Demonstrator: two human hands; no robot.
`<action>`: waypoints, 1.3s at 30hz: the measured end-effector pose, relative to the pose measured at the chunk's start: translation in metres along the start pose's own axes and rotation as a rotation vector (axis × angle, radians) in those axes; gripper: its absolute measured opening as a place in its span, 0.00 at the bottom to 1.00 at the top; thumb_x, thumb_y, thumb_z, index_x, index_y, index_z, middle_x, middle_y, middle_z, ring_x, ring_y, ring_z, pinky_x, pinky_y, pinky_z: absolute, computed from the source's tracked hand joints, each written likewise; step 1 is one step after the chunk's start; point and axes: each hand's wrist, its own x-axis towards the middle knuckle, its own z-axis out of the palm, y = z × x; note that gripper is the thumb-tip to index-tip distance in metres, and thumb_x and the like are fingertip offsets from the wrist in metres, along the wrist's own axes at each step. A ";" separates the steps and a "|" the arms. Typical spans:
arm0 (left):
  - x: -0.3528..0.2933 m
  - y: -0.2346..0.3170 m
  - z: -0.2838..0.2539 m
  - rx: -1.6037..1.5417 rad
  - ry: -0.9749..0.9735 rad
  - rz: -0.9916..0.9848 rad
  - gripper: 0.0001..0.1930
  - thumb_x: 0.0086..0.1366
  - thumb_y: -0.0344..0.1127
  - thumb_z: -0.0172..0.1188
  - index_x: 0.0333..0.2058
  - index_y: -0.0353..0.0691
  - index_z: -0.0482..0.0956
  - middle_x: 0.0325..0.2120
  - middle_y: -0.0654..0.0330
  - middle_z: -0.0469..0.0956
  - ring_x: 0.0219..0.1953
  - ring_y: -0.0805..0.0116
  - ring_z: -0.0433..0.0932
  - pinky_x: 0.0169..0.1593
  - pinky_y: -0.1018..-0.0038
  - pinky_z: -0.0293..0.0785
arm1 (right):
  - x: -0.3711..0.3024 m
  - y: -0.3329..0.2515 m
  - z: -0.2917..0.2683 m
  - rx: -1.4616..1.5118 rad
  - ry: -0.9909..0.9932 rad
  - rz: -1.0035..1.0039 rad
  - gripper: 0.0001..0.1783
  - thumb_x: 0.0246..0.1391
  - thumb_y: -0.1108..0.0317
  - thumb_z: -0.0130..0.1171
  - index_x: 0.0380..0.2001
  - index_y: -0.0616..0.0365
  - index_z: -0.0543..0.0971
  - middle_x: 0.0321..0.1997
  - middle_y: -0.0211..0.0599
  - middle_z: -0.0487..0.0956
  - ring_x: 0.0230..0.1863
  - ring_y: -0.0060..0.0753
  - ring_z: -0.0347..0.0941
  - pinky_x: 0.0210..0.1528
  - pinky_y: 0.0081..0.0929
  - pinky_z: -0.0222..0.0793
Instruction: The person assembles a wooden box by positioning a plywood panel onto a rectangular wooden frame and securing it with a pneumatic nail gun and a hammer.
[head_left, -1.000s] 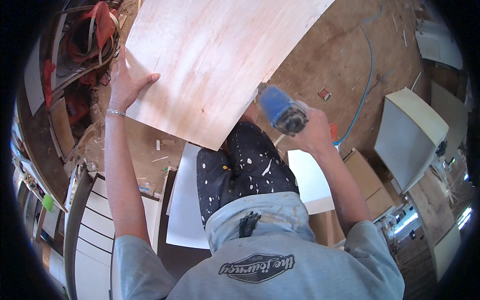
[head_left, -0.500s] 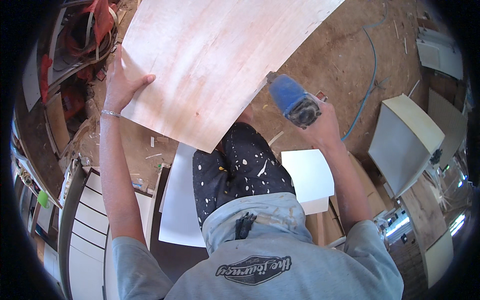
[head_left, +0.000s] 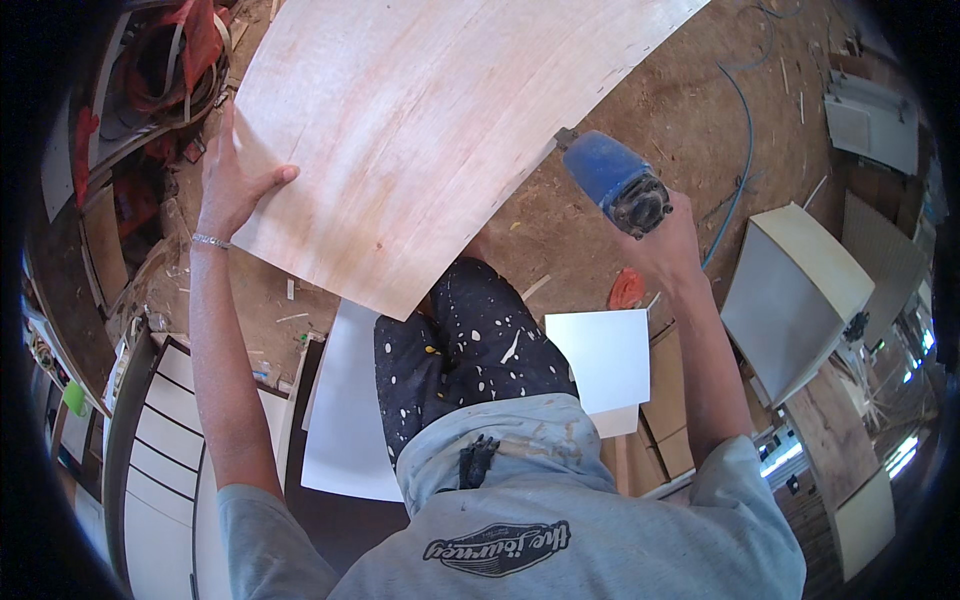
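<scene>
A large pale plywood panel (head_left: 400, 150) lies slanted in front of me, its near corner above my knees. My left hand (head_left: 238, 190) grips its left edge, thumb on the top face and fingers along the side. My right hand (head_left: 672, 245) is wrapped round the handle of a blue nail gun (head_left: 605, 170) with a black end cap. The gun's nose is at the panel's right edge, where small dark marks run in a line. What supports the panel underneath is hidden.
A blue hose (head_left: 745, 150) crosses the dirt floor (head_left: 690, 120) at the right. White boards (head_left: 600, 355) lie on either side of my legs. A pale box-like cabinet (head_left: 790, 290) stands at the right, a slatted white piece (head_left: 165, 460) at the lower left. Scraps litter the floor.
The nail gun has shifted slightly right and farther along the panel's right edge. The panel's near corner sits a little lower and left in view. A red-orange item now shows beneath my right wrist.
</scene>
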 end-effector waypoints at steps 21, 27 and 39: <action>0.002 -0.009 0.001 -0.035 -0.033 -0.004 0.66 0.40 0.58 0.78 0.72 0.47 0.44 0.61 0.37 0.62 0.65 0.41 0.60 0.67 0.54 0.56 | 0.021 -0.004 -0.020 -0.018 0.003 0.070 0.16 0.44 0.67 0.70 0.37 0.61 0.82 0.34 0.43 0.84 0.40 0.38 0.82 0.44 0.32 0.73; 0.004 -0.015 0.006 0.022 -0.072 -0.047 0.67 0.40 0.58 0.79 0.71 0.44 0.44 0.64 0.37 0.59 0.67 0.41 0.57 0.68 0.54 0.54 | -0.031 0.031 0.018 0.207 0.068 0.033 0.22 0.40 0.66 0.71 0.42 0.58 0.81 0.36 0.44 0.84 0.42 0.40 0.82 0.46 0.32 0.74; -0.007 0.093 0.077 0.034 0.037 0.575 0.40 0.57 0.46 0.70 0.65 0.40 0.64 0.67 0.47 0.58 0.70 0.47 0.55 0.70 0.54 0.51 | -0.159 0.097 0.138 0.165 -0.231 0.195 0.33 0.38 0.59 0.70 0.52 0.53 0.77 0.39 0.53 0.82 0.43 0.56 0.79 0.47 0.46 0.74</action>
